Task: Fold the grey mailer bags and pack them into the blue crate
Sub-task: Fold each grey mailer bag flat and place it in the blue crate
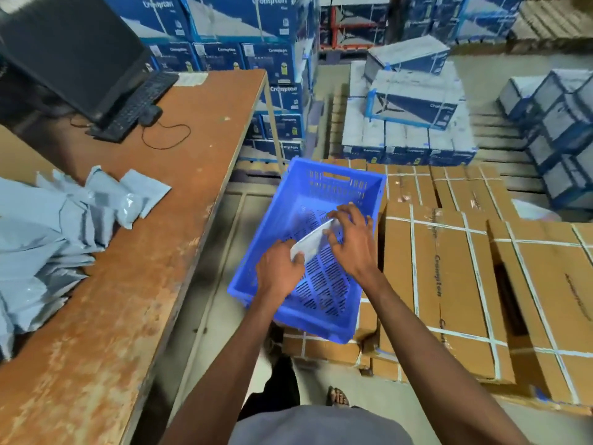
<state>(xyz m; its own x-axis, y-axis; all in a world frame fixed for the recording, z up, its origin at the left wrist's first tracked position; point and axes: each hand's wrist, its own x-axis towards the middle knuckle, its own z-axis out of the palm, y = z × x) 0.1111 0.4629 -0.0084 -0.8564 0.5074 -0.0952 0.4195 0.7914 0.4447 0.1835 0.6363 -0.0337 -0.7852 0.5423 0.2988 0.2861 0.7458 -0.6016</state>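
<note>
A blue slotted crate (333,175) rests on brown cartons right of the table. Over its inside I hold a folded grey mailer bag (313,240) with both hands. My left hand (279,268) grips its near lower end. My right hand (351,239) has spread, bent fingers on its upper side and far end. The crate's floor shows through around the bag and looks otherwise bare. A heap of unfolded grey mailer bags (51,226) lies on the left part of the table.
The worn orange table (179,175) carries a black monitor (67,49), keyboard (134,107) and mouse (150,115) at its far end. Strapped brown cartons (449,284) fill the floor at right. Stacks of blue boxes (407,123) stand behind.
</note>
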